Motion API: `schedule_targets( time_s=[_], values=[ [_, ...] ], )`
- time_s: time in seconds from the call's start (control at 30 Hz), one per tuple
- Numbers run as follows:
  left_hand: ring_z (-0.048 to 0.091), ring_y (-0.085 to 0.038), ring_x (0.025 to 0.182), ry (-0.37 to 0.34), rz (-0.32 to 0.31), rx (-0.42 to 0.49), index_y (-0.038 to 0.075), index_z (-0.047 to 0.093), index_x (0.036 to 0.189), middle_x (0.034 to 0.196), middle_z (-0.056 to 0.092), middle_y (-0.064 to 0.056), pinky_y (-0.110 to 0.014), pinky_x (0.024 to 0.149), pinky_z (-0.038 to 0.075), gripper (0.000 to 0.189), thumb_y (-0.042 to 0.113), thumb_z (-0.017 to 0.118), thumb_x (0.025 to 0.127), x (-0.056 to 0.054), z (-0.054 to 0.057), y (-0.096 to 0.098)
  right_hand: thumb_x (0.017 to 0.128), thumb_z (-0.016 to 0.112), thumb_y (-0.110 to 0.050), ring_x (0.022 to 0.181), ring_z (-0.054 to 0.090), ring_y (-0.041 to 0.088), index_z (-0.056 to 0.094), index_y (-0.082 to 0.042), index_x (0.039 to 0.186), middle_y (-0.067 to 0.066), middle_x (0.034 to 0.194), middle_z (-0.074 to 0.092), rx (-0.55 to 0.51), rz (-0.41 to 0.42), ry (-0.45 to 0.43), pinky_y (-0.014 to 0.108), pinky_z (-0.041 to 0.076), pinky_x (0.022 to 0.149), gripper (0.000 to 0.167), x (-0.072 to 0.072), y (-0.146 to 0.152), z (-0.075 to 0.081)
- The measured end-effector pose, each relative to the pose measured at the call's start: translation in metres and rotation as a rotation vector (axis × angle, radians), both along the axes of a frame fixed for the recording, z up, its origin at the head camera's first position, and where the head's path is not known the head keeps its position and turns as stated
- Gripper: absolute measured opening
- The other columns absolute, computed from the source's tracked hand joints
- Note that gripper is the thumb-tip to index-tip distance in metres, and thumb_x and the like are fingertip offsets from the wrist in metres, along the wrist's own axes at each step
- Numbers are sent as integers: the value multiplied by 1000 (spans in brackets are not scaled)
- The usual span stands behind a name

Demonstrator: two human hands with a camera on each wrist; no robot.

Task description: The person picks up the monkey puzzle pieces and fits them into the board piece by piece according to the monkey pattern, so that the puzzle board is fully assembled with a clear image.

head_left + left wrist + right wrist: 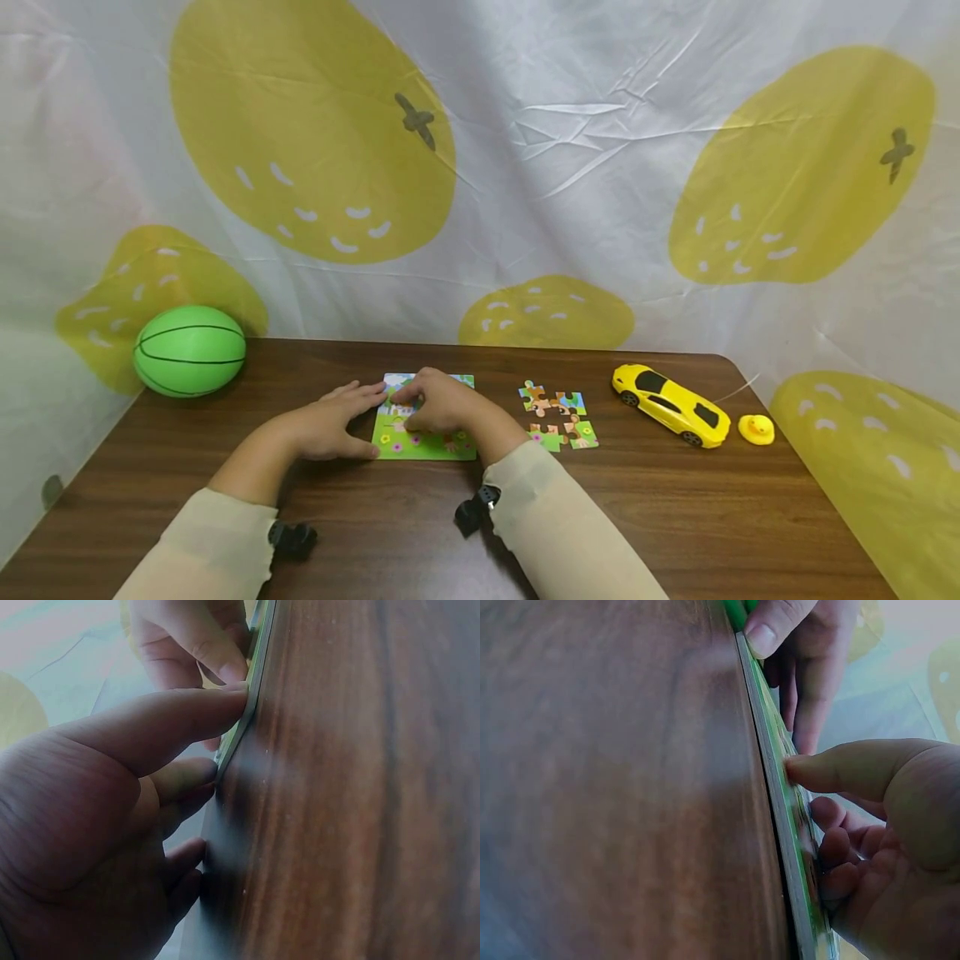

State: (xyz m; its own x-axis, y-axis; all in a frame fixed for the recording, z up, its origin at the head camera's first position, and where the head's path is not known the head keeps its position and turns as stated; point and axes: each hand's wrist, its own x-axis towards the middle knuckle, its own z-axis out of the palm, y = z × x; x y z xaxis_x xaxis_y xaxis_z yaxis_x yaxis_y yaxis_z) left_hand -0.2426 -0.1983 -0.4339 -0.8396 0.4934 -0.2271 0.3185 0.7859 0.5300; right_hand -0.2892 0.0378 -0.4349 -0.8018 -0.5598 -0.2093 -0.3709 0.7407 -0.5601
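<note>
A jigsaw puzzle board (427,451) with a bright cartoon picture and a green, flowered lower part lies flat on the table. My left hand (326,427) rests along its left side, thumb by the near corner and fingers stretched toward the far corner. Over the middle of the board is my right hand (444,403), its thumb and forefinger spread apart and touching the puzzle surface. In the right wrist view, the thumb (829,771) presses on the board and the other fingers bend against it. My right hand covers part of the picture.
Several loose puzzle pieces (572,404) lie right of the board. Farther right are a yellow toy car (671,406) and a small yellow rubber duck (756,429). A green ball (190,351) sits at the table's far left corner. A fruit-print curtain (570,208) hangs behind the table (675,517).
</note>
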Motion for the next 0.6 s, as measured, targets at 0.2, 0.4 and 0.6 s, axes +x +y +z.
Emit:
schedule_targets(
  time_s=[0.2,0.4,0.6],
  values=[
    [8,-50,167,-1,0,2,14,35,169,180,25,-11,-80,126,17,95,49,80,93,1,1,0,98,79,-23,111,60,16,71,-31,142,0,139,57,-5,3,-22,33,55,90,45,-1,-1,1],
    [8,-49,167,0,1,2,14,36,169,180,25,-10,-80,126,17,95,50,80,92,1,1,0,97,79,-23,117,61,16,70,-33,143,1,141,58,20,15,-4,36,55,99,48,-1,-2,2],
    [8,-49,167,-2,1,-1,14,36,169,180,25,-10,-80,126,17,95,49,80,92,0,0,0,99,78,-22,125,62,21,69,-30,145,3,146,58,15,19,-22,38,55,103,48,-1,-2,3]
  ],
)
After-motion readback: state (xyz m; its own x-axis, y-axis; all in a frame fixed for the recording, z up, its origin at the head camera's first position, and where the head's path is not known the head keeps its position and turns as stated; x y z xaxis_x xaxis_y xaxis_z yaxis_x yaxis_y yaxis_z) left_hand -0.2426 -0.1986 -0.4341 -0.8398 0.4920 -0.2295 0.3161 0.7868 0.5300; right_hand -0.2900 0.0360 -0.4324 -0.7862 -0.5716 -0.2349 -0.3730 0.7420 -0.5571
